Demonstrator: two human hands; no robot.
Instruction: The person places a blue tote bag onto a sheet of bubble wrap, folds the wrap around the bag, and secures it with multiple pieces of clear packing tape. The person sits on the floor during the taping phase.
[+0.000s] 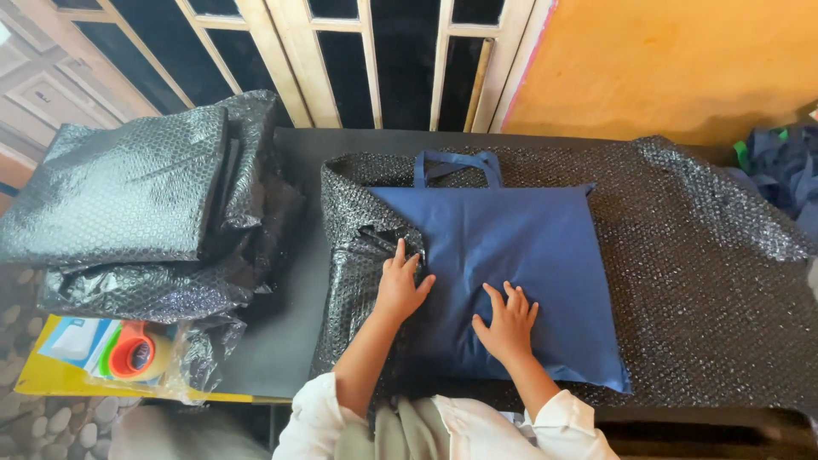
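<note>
A dark blue fabric bag (520, 255) with two handles at its far edge lies flat on a sheet of black bubble wrap (707, 281) spread over a black table (281, 341). My left hand (400, 285) rests with fingers spread on the bag's left edge, where a flap of the bubble wrap is folded over it. My right hand (509, 321) presses flat, fingers apart, on the near middle of the bag. Neither hand grips anything.
A stack of folded black bubble wrap (128, 196) sits at the left. In front of it lies a roll of tape with an orange core (135, 351) on a yellow surface. Window frames stand behind the table, and dark blue fabric (788, 170) is piled at the far right.
</note>
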